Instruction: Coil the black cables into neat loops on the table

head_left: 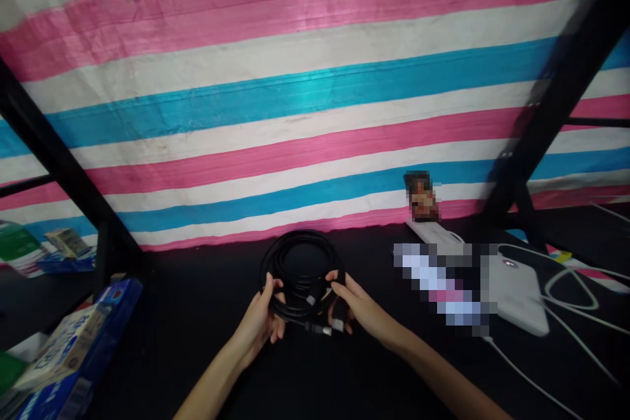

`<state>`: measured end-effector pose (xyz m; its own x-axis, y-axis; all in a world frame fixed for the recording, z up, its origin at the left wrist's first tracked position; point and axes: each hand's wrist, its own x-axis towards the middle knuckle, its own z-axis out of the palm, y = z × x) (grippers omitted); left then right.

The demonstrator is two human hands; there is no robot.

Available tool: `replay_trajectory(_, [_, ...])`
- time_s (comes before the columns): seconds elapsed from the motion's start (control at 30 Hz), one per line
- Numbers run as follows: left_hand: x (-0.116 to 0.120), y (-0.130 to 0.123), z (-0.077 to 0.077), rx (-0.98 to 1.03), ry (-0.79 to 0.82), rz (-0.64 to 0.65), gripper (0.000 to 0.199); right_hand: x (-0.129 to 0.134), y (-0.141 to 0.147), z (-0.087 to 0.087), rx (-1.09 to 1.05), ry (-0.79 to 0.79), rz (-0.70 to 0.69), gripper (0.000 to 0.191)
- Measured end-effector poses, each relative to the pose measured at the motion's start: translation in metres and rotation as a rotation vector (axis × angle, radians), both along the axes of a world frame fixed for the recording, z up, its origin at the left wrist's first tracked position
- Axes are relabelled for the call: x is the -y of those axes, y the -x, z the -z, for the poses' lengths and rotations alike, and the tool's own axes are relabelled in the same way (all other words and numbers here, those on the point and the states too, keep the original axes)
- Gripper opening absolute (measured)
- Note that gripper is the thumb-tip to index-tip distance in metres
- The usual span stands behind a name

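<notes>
A black cable is wound into a round coil above the dark table, in the middle of the view. My left hand grips the coil's left side, thumb on top and fingers beneath. On the right side, my right hand has its fingers closed round the loops. Silvery connector ends stick out at the coil's lower front, between the hands and close to my right fingers. A small light-coloured piece shows inside the lower part of the coil.
Blue and white boxes lie at the left edge. To the right are a white device with white cables, a pixelated object and a white power strip. Slanted black frame bars stand on both sides, before a striped sheet.
</notes>
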<state>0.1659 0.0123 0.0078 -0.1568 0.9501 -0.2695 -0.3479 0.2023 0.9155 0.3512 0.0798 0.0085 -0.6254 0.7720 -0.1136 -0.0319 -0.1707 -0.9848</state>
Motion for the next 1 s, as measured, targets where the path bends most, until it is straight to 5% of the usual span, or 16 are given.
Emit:
replay_trajectory(0.4, [0.006, 0.001, -0.004, -0.074, -0.035, 0.000, 0.044, 0.007, -0.006, -0.010, -0.120, 0.214, -0.267, 0.031])
replay_trajectory(0.67, [0.007, 0.002, -0.008, -0.123, -0.076, 0.109, 0.036, 0.006, -0.006, -0.013, -0.082, 0.157, -0.155, 0.028])
replay_trajectory(1.0, [0.000, 0.007, -0.008, -0.056, 0.082, -0.199, 0.042, 0.001, -0.005, -0.008, -0.110, 0.136, -0.086, 0.023])
